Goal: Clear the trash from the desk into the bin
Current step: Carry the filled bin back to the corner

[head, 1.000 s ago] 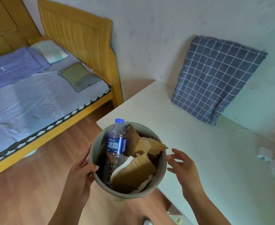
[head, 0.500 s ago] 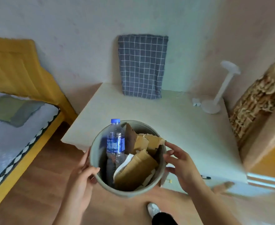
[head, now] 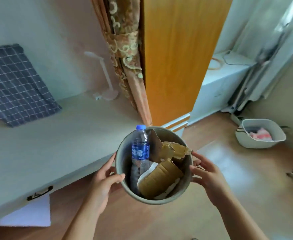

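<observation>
I hold a round grey bin (head: 123,153) in the air over the wooden floor, just off the white desk's (head: 47,144) right front corner. My left hand (head: 106,179) grips the bin's left rim, thumb over the edge. My right hand (head: 206,172) presses against its right side. Inside stand a clear plastic water bottle (head: 140,149) with a blue cap and label, torn brown cardboard pieces (head: 161,177) and some white paper (head: 147,172).
A checked blue cushion (head: 16,84) leans on the wall at the desk's back left, and a white lamp (head: 107,80) stands at its back right. A curtain (head: 126,54) and an orange wardrobe (head: 176,54) rise behind. A white basin (head: 260,134) sits on the floor at right.
The view has swung to the right, away from the bed and past the desk. My right hand came onto the bin's side, and the bin has moved with me off the desk's corner.
</observation>
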